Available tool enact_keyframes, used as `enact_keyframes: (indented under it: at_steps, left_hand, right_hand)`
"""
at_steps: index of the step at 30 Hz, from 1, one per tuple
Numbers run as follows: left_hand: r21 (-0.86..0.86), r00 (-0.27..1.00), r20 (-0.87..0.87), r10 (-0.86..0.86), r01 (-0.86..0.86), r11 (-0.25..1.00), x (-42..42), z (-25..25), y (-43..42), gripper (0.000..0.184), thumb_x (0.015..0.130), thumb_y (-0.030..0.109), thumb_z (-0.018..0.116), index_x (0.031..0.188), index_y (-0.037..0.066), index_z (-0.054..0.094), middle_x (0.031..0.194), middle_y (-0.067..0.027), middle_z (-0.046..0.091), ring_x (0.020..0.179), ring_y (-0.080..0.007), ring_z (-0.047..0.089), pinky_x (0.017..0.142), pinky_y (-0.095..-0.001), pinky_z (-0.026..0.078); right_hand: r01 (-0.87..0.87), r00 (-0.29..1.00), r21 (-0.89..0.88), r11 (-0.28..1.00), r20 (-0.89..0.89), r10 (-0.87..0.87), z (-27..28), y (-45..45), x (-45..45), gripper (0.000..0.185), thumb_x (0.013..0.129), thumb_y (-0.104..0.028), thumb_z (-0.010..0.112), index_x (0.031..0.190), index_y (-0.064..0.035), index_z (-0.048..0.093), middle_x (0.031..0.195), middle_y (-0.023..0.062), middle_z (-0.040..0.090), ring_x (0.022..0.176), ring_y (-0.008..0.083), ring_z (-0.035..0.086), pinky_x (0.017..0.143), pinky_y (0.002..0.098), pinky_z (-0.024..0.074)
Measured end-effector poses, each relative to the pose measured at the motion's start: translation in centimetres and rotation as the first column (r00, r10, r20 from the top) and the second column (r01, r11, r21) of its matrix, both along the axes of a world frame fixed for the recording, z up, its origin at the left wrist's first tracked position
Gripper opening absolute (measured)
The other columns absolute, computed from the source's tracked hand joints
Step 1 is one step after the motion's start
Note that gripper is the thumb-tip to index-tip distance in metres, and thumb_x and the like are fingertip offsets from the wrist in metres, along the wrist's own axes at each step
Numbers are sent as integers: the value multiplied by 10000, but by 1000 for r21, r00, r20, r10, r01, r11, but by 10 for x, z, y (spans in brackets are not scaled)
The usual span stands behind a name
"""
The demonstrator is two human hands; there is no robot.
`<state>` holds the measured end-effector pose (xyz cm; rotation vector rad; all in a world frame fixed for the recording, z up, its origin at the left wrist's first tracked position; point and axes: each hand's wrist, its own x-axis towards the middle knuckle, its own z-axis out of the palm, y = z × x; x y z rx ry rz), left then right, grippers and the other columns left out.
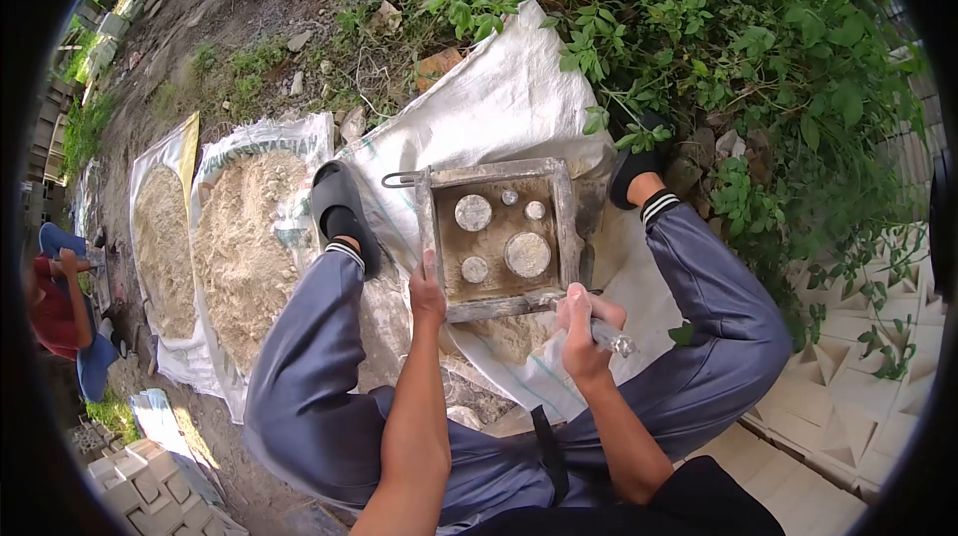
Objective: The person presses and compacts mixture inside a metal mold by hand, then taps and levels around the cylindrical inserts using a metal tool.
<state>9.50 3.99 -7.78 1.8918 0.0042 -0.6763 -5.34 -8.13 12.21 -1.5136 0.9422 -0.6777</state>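
Note:
A square wooden frame [496, 175] with worn, dusty sides lies between my feet. Several round pale discs of different sizes sit inside it on a sandy bed, the largest disc [527, 256] toward the lower right. My left hand [427, 294] grips the frame's lower left corner, thumb up along the side. Closed around a dusty grey rod-like tool [611, 338] is my right hand [584, 331], by the frame's lower right corner. The tool's rough end points to the right; its other end is mostly hidden by the fingers.
Beneath the frame spreads a white woven sack [499, 77]. To the left, sandy powder [249, 247] is heaped on opened sacks. Green plants [738, 57] crowd the upper right. Patterned pale tiles [848, 386] lie at right. Another person [65, 306] sits at far left.

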Motion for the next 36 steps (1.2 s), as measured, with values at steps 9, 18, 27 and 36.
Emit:
enact_keyframes:
  at_steps: [9, 18, 27, 36]
  left_hand:
    - [47, 1000, 17, 12, -13, 999, -2, 6, 0, 637, 957, 530, 377, 1177, -29, 589, 1080, -241, 633, 1023, -345, 591, 913, -353, 416]
    - [12, 1000, 7, 16, -16, 1000, -2, 13, 5, 652, 940, 556, 390, 1125, -33, 601, 1026, -243, 635, 991, -363, 589, 893, -375, 415]
    - [-104, 999, -32, 42, -45, 994, -5, -5, 5, 584, 958, 513, 396, 1011, -29, 607, 890, -188, 621, 831, -314, 543, 835, -366, 410]
    - [-90, 999, -22, 48, -50, 995, -6, 5, 4, 578, 953, 528, 397, 972, -13, 598, 836, -218, 589, 812, -341, 539, 801, -397, 411]
  right_hand:
    - [44, 982, 98, 994, 178, -61, -6, 5, 2, 423, 946, -143, 493, 556, -33, 371, 516, -33, 383, 463, 51, 320, 437, 256, 247]
    - [-1, 985, 102, 995, 172, -17, -13, 29, 18, 436, 952, -140, 449, 543, -76, 314, 505, -43, 321, 462, 64, 251, 463, 267, 268]
    - [-63, 989, 51, 997, 133, 56, -27, 59, 48, 432, 956, -120, 442, 550, -72, 301, 511, -40, 329, 472, 52, 262, 459, 265, 222]
    - [-80, 995, 61, 995, 63, 76, -33, 66, 70, 454, 959, -133, 451, 530, -71, 317, 496, -41, 336, 454, 49, 263, 444, 270, 232]
